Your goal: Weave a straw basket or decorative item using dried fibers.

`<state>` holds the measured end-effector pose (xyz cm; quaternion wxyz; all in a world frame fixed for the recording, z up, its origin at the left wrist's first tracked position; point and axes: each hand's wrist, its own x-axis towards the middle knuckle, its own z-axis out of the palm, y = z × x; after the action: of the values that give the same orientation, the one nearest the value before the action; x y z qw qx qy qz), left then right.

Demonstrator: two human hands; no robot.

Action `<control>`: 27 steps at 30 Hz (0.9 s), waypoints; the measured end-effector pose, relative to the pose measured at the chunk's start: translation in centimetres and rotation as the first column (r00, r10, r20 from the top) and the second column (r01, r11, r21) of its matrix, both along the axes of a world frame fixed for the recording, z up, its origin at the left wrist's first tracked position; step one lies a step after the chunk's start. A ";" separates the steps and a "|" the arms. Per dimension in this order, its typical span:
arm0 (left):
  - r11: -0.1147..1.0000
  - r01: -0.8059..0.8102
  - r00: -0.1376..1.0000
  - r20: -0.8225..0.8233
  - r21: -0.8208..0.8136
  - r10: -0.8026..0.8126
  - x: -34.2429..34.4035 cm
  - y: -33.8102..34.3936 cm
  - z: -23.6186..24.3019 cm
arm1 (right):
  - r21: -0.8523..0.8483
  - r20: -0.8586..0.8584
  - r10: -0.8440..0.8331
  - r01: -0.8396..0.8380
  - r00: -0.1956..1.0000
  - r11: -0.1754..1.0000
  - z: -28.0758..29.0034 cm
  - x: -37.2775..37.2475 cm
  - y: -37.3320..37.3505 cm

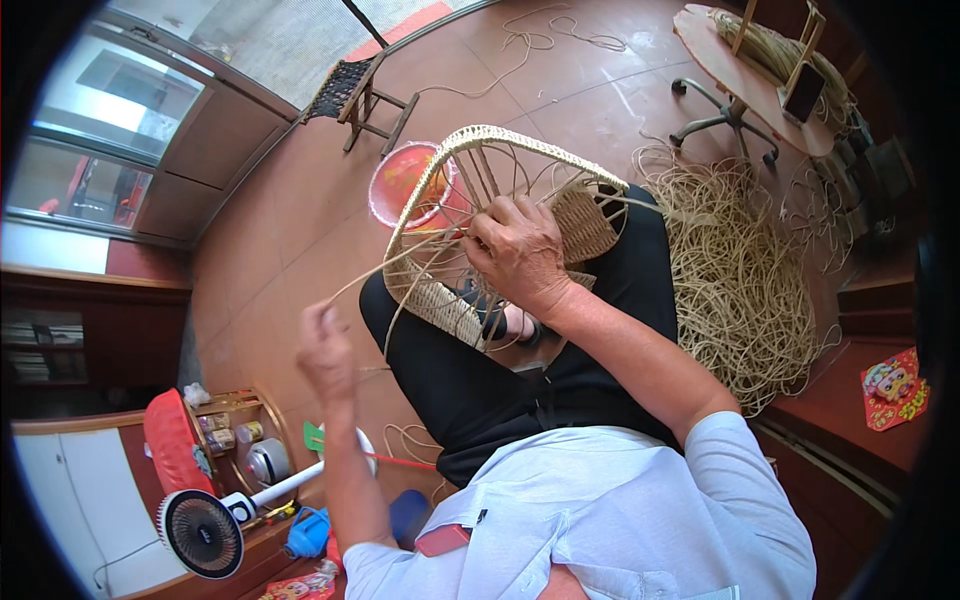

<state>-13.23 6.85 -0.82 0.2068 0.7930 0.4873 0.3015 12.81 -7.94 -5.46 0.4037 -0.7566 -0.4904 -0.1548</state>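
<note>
A partly woven, basket-like frame [480, 137] of pale cord rests across my lap between my knees. Its rim is wrapped in cord, and bare ribs cross the open middle. My right hand [515, 250] is closed at those ribs, with its fingers curled around cord; what lies under the fingertips is partly hidden. From there a cord strand [385, 262] runs taut to the left. My left hand [327, 358], raised off the frame and a little blurred, is closed on the end of this strand. A tightly woven panel [583, 222] fills the frame's right side.
A pink bucket [382, 195] stands beyond the frame, near a folding stool [365, 105]. Loose cord [735, 270] is heaped on the floor at right, below a round table [720, 55]. A fan [203, 535] and a blue watering can [308, 532] are at lower left.
</note>
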 end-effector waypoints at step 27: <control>0.916 -0.128 0.991 -0.011 -0.379 0.134 -12.2 -2.6 -10.5 | -0.091 0.095 0.172 -0.164 0.980 0.982 1.9 -0.2 2.8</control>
<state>-25.45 4.25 -11.33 0.3391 0.7015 0.5867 0.2206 12.62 -5.17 -3.53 0.3582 -0.7196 -0.5786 -0.1383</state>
